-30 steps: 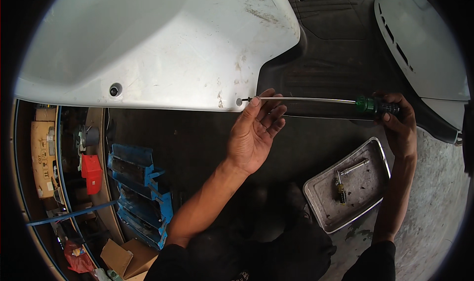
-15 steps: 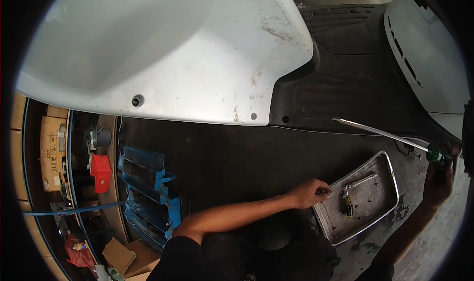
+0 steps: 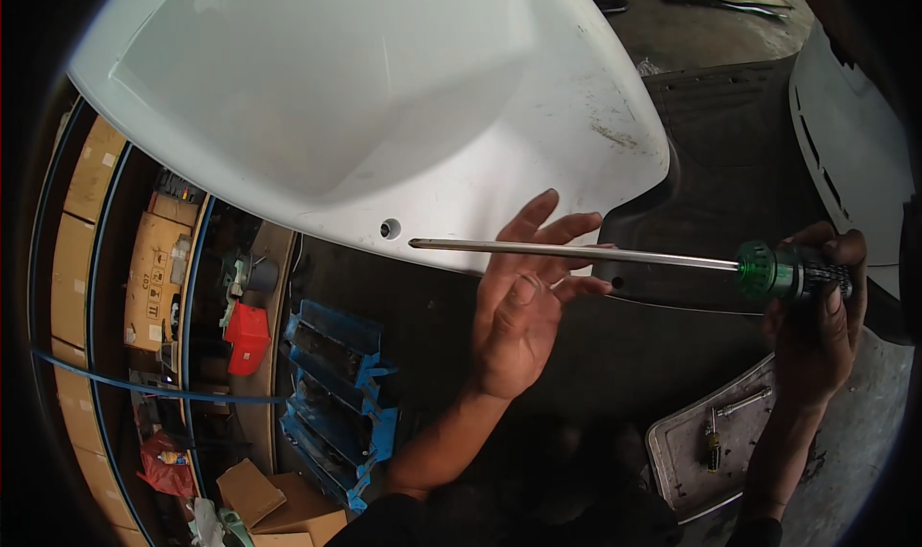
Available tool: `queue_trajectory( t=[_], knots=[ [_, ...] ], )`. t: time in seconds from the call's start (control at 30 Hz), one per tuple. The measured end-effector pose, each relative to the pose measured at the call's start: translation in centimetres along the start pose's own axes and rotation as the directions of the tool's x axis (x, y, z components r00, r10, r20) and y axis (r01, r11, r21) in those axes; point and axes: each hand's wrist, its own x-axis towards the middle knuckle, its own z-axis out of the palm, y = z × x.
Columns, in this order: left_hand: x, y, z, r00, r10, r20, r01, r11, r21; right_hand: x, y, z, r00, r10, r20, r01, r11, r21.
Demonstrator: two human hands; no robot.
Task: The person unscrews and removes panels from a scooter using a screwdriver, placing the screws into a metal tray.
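Observation:
A large white body panel (image 3: 365, 105) fills the upper view, with a round hole (image 3: 390, 228) near its lower edge. My right hand (image 3: 816, 316) grips the green and black handle of a long screwdriver (image 3: 576, 254). Its metal shaft runs left and its tip ends just right of the hole. My left hand (image 3: 523, 307) is open, palm up, fingers spread, under the middle of the shaft and touching it with the fingertips.
A grey metal tray (image 3: 672, 441) with a small screwdriver and a long bolt lies at the lower right. Blue racks (image 3: 336, 393), cardboard boxes (image 3: 279, 504) and a red object (image 3: 247, 336) sit at the lower left. A second white panel (image 3: 855, 134) is at right. A black mat (image 3: 730, 163) lies between.
My left hand has come up from the tray to the screwdriver shaft. My right hand has swung the screwdriver left, so its tip now sits by the panel's left hole.

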Motion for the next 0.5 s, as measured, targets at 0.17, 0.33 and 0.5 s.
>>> queue_trajectory(
  t=[0.17,0.33,0.5],
  knots=[
    [0.1,3.1,-0.1,0.938,0.151,-0.311,-0.1,0.98,0.173,0.9,0.9,2.8,0.999,0.007,0.031,-0.007,1.0,0.014],
    [-0.4,2.9,-0.3,0.932,0.15,-0.329,-0.099,0.981,0.165,0.8,1.5,3.8,1.0,0.009,0.0,-0.009,1.0,0.007],
    [-0.1,2.6,-0.2,0.913,0.154,-0.377,-0.112,0.985,0.13,0.7,1.0,2.7,0.994,0.107,0.026,-0.103,0.988,-0.118]
  ],
)
